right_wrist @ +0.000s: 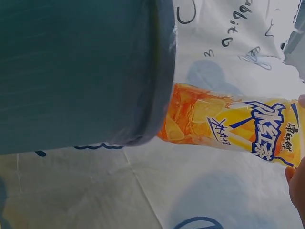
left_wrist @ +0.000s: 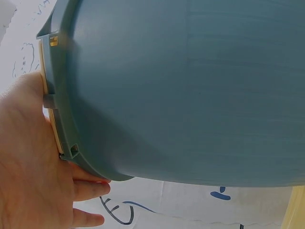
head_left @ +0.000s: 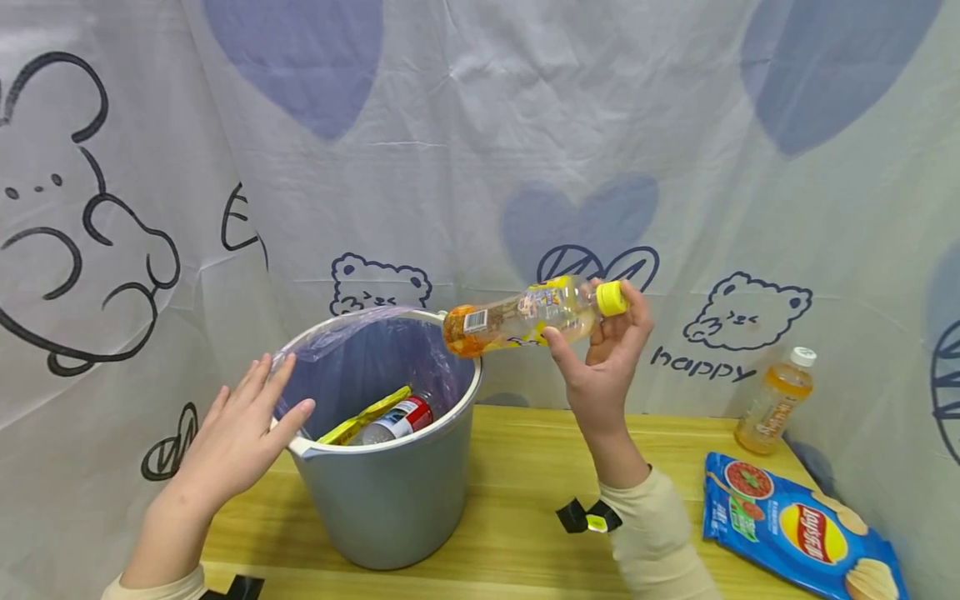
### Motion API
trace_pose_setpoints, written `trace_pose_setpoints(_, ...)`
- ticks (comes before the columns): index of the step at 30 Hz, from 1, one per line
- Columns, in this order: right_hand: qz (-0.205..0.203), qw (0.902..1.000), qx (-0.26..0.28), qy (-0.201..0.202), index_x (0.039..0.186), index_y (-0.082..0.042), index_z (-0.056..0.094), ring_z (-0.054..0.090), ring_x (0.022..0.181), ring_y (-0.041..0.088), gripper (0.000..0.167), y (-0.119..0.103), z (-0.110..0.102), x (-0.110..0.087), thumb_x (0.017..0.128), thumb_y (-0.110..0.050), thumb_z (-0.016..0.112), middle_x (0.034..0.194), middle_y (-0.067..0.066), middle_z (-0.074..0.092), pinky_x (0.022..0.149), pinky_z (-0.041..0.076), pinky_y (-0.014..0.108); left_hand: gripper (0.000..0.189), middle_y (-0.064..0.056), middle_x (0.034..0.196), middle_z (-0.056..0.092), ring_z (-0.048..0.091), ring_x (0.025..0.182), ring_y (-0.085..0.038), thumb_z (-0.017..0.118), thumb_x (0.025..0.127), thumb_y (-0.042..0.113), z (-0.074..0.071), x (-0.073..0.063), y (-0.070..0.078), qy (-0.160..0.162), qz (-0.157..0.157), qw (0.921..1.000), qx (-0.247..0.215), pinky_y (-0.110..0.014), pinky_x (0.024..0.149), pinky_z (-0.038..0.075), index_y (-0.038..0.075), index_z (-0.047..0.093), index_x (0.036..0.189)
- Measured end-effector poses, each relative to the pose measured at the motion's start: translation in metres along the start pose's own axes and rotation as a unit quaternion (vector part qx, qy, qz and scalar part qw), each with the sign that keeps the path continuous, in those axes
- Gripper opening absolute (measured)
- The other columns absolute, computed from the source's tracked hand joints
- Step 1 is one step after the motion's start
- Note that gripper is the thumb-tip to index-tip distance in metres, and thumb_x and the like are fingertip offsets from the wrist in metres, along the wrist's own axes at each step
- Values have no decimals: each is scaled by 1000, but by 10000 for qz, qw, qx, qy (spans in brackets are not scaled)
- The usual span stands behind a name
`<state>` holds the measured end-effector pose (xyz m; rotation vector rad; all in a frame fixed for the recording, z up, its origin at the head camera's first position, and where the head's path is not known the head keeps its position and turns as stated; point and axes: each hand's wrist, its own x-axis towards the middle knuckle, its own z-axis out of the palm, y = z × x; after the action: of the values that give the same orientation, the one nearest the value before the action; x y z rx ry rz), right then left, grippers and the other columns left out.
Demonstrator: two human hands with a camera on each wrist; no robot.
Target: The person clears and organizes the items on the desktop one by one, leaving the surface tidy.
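My right hand [head_left: 611, 358] grips a clear drink bottle [head_left: 517, 317] with a yellow cap, near its capped end. The bottle is tilted nearly sideways, its base over the right rim of a grey bin [head_left: 390, 500]. In the right wrist view the bottle's yellow and orange label [right_wrist: 228, 124] shows, with only fingertips of the hand at the edge. At the bin's left rim my left hand [head_left: 240, 433] rests with its fingers spread and fairly straight. A purple liner [head_left: 337, 350] lines the bin. Inside lie a yellow wrapper [head_left: 367, 417] and a bottle with a red and white label [head_left: 408, 417].
A bottle of orange drink [head_left: 776, 404] with a white cap stands at the back right of the wooden table [head_left: 540, 500]. In front of it lies a blue chip bag [head_left: 802, 525]. A printed cloth [head_left: 465, 192] hangs behind and at the sides.
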<state>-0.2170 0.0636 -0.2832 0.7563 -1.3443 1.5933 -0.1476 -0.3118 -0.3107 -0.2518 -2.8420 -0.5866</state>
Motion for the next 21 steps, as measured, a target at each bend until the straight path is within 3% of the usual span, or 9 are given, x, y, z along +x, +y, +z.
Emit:
trace_pose_setpoints(10,312,9991,214,-167,145,-4,24,46,133,32,82,13,6,-13,79,5,73,139,19,44,110,43,29,75,-29,161,5,7,149,-48,34,101,55,0,0,0,-17,-16,10000,-40,-73,113,1,12,11,158)
trace_pose_setpoints(21,525,9970,-321,-467,144,1,24,49,130,28,85,31,5,-34,75,14,72,136,32,43,112,41,27,74,-30,160,6,7,149,-48,34,101,54,0,0,1,15,1,10000,-52,-72,113,1,11,12,158)
